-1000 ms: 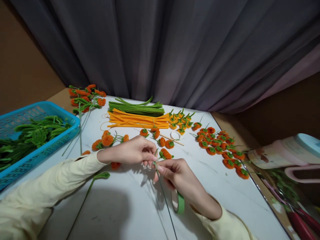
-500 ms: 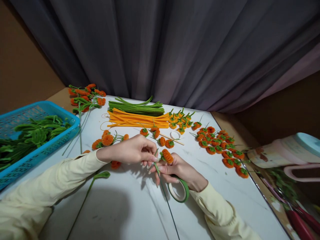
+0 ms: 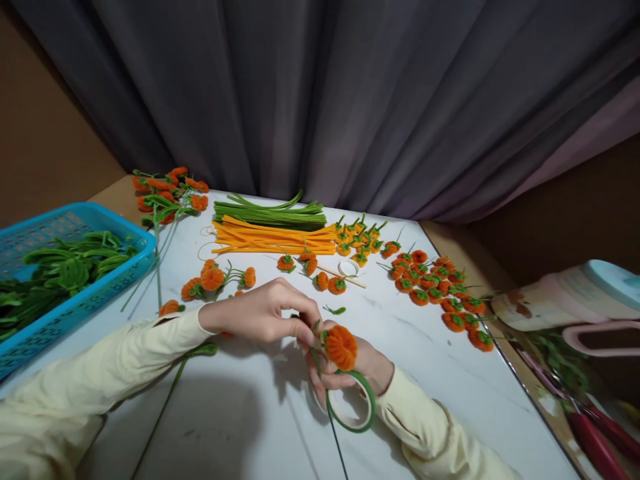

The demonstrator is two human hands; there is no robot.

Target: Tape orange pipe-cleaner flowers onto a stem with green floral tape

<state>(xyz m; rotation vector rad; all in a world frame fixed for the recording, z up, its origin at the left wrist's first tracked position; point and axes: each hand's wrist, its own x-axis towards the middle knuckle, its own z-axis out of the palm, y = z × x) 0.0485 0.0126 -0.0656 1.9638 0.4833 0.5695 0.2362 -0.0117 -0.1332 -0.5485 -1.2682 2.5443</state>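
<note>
My left hand (image 3: 273, 312) pinches the top of a thin green-wrapped stem (image 3: 336, 433) between thumb and fingertips. Close against it, my right hand (image 3: 367, 363) is closed around the same stem, partly hidden behind an orange fuzzy pumpkin-shaped piece (image 3: 341, 347). A roll of green tape (image 3: 371, 408) hangs from my right fingers, low over the white table (image 3: 425, 413). Left of the hands lies a green leaf on a long stem (image 3: 175, 383). Orange pieces (image 3: 213, 279) rest beyond my left wrist.
A blue basket (image 3: 145, 250) of green leaves stands at the left. Green (image 3: 270, 213) and orange strips (image 3: 275, 239) lie at the back, beside small pumpkins (image 3: 360, 237). More pumpkins (image 3: 433, 283), a cup (image 3: 565, 297) and red-handled pliers (image 3: 595, 443) are at the right.
The orange piece has turned to face up and moved slightly right and down. The tape roll has dropped lower. A small green piece now shows on the table beyond my hands.
</note>
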